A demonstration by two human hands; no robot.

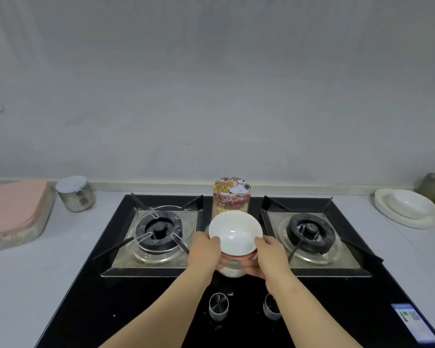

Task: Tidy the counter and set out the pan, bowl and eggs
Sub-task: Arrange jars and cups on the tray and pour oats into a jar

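A white bowl sits tilted on top of a glass jar with an orange seal ring, in the middle of the black gas stove between the two burners. My left hand grips the bowl from the left, thumb on its rim and fingers curled below it against the jar. My right hand grips it from the right the same way. The jar's lower part looks whitish and is partly hidden by my fingers. No pan or eggs are in view.
Right behind the bowl stands a tall jar with a cartoon dog lid. A pink board and a metal canister are at the back left. Stacked white dishes lie at the right. Two stove knobs are near me.
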